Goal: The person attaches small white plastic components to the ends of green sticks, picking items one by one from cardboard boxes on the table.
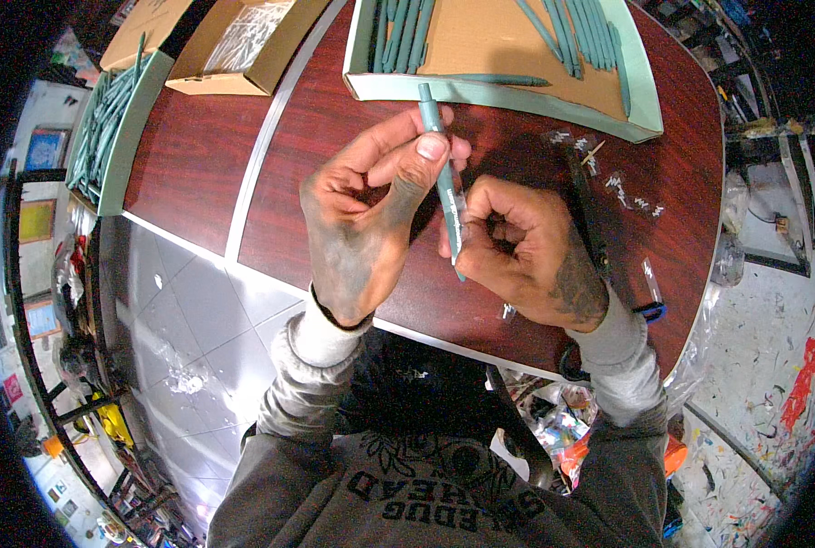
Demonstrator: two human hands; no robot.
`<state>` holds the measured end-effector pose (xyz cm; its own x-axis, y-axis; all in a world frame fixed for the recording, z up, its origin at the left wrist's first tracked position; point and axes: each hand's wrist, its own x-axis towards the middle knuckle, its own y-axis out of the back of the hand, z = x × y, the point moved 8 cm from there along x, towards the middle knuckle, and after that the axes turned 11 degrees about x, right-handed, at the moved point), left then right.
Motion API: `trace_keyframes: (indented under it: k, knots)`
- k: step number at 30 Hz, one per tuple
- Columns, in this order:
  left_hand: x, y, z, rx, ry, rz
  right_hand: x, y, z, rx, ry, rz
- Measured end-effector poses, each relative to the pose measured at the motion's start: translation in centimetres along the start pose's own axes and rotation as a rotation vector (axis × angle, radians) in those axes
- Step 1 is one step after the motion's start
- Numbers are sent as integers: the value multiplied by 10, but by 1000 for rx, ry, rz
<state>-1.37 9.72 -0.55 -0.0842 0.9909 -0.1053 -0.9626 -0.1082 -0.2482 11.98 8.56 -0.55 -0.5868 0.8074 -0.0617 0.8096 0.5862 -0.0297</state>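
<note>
Seemingly mid-assembly, the left hand point(357, 224) pinches the upper part of a slim teal plastic pen point(442, 173) over the reddish wooden table point(197, 173), fingers closed on it. Right of it, the right hand point(526, 247) clasps the lower barrel; seating the parts likely needs a steady push.

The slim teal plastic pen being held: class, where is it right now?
In the head view, the slim teal plastic pen stands at centre, gripped between the left hand and right hand, above the reddish-brown wooden table, below the shallow pale-green cardboard tray.

Brown cardboard box point(243, 41) and small clear packets point(622, 187) on table point(197, 173).
</note>
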Motion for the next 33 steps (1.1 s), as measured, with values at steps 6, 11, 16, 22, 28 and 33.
trace_keyframes:
  k: [6,11,16,22,28,33]
  knots:
    - [-8,5,-4,39,100,-44,0,-1,0,-1,26,-1]
    - [-17,8,-5,223,90,-83,1,0,-1,-50,24,22]
    - [-16,9,-8,204,69,-66,2,3,1,-50,115,112]
    - [-17,9,-8,207,70,-23,2,4,2,2,48,144]
    - [-16,9,-5,242,5,-11,1,-1,-4,25,-33,101]
    - [-16,9,-4,262,32,-6,2,2,0,-4,88,147]
